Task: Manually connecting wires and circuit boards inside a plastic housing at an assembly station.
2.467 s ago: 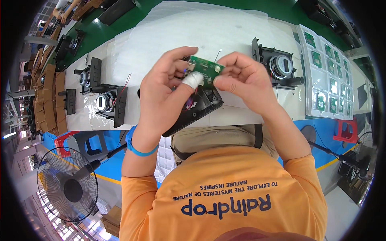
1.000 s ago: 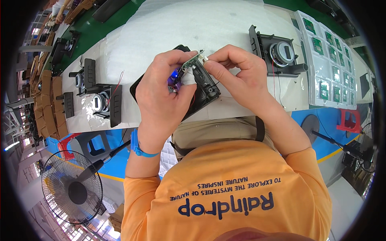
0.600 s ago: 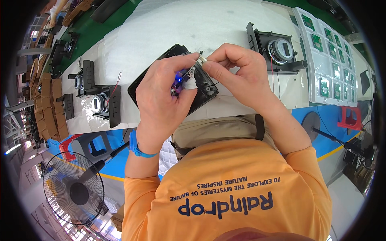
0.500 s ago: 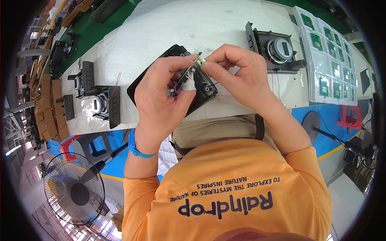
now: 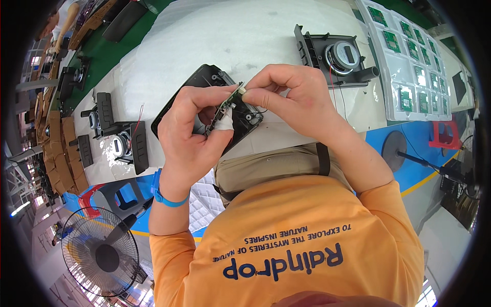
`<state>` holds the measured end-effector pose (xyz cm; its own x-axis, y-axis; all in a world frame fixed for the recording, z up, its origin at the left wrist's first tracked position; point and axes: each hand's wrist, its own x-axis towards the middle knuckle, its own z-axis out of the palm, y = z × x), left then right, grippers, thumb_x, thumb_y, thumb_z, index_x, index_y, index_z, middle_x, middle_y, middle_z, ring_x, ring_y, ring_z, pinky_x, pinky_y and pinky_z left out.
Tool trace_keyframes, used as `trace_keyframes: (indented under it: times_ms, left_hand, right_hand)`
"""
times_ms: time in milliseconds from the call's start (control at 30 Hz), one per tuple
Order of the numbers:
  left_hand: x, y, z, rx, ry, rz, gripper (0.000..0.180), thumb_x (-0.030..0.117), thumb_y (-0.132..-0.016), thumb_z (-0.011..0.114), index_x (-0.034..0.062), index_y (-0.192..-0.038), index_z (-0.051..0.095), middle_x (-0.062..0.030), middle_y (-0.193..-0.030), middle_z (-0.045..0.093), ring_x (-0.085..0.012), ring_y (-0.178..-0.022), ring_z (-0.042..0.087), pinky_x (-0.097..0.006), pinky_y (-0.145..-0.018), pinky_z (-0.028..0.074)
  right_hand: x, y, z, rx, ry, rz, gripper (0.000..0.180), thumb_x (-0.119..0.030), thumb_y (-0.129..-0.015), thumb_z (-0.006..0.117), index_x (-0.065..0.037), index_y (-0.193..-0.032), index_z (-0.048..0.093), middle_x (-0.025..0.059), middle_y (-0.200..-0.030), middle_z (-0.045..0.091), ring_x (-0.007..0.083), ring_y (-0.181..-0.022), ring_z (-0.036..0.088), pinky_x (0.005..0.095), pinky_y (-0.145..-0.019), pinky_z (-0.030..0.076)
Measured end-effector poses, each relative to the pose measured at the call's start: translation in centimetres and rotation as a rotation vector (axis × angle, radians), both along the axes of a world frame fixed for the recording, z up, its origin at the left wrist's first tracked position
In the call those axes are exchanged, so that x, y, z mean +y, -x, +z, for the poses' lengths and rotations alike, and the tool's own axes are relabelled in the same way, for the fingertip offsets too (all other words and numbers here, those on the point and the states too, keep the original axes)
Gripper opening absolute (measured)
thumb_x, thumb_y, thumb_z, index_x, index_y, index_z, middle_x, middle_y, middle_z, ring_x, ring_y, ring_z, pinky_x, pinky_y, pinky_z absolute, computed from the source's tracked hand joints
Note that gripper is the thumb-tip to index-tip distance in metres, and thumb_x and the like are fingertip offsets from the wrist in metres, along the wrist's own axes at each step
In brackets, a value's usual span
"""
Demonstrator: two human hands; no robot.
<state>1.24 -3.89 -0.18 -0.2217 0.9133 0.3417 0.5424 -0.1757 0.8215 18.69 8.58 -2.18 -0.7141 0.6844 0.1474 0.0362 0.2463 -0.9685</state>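
Note:
My left hand (image 5: 186, 130) is closed on a small green circuit board (image 5: 225, 105), tilted up on edge between thumb and fingers. White material covers the left thumb's tip. At the board's upper end, my right hand (image 5: 294, 100) pinches a small white connector (image 5: 242, 89). Whether that connector is fully seated in the board cannot be seen. Beneath both hands lies a black plastic housing (image 5: 179, 97), open side up, with screw posts showing at its right end. A thin dark wire runs near the right fingertips.
To the right a black panel with a round speaker (image 5: 341, 57) trails red and black wires. Beyond it stands a clear tray (image 5: 389, 97) of green circuit boards. More speaker panels (image 5: 121, 145) lie at the left. A fan (image 5: 106, 257) stands at lower left.
The view has shifted slightly, so the table things sit further left. The board is turned to show more of its green face. Both hands keep their hold.

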Motion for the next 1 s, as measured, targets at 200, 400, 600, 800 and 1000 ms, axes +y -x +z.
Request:
trace_keyframes:
  times_ms: [200,400,600,800,1000]
  left_hand:
    - [0.6,-0.9,0.1,-0.229,0.067,0.090,0.030,-0.009,-0.081,0.068,0.0007,-0.109,0.063,-0.0054,-0.102,0.072,-0.0064,-0.085,0.063,-0.020,-0.074,0.049]
    - [0.7,0.9,0.6,-0.542,0.151,0.092,0.038,-0.011,-0.088,0.060,-0.0005,-0.125,0.056,-0.0047,-0.105,0.068,-0.0069,-0.090,0.061,-0.020,-0.071,0.049]
    - [1.1,1.3,0.6,-0.571,0.216,0.040,0.035,-0.009,-0.090,0.058,-0.0026,-0.125,0.063,-0.0076,-0.108,0.067,-0.0072,-0.086,0.060,-0.021,-0.068,0.049]
    - [0.9,1.5,0.7,-0.691,0.272,0.035,0.040,-0.010,-0.088,0.054,-0.0055,-0.128,0.062,-0.0084,-0.108,0.069,-0.0080,-0.089,0.063,-0.020,-0.075,0.050]
    - [0.9,1.1,0.4,-0.656,0.220,0.029,0.041,-0.009,-0.089,0.057,-0.0052,-0.130,0.060,-0.0105,-0.113,0.069,-0.0112,-0.099,0.067,-0.022,-0.083,0.053]
  right_hand:
    - [1.6,-1.4,1.1,-0.106,-0.123,0.073,0.013,-0.011,-0.090,0.077,-0.003,-0.100,0.074,0.0037,-0.084,0.074,0.0090,-0.076,0.069,0.0241,-0.068,0.055]
    - [4.7,-8.5,4.2,-0.418,-0.403,0.013,0.019,-0.008,-0.090,0.075,-0.006,-0.109,0.071,0.0055,-0.089,0.072,0.0167,-0.079,0.071,0.0288,-0.072,0.057]
    - [3.6,-14.2,2.2,-0.754,-0.863,0.310,0.031,-0.001,-0.078,0.073,-0.011,-0.108,0.073,0.0032,-0.100,0.064,0.0242,-0.082,0.067,0.0367,-0.069,0.057]
    - [5.3,-14.4,0.7,-0.537,-1.045,0.461,0.029,-0.004,-0.076,0.073,-0.013,-0.104,0.070,0.0025,-0.107,0.063,0.0252,-0.081,0.065,0.0361,-0.066,0.055]
    - [4.2,-11.2,1.1,-0.390,-0.374,0.326,0.012,-0.003,-0.093,0.067,-0.007,-0.104,0.065,0.0057,-0.096,0.067,0.0163,-0.071,0.064,0.0275,-0.064,0.053]
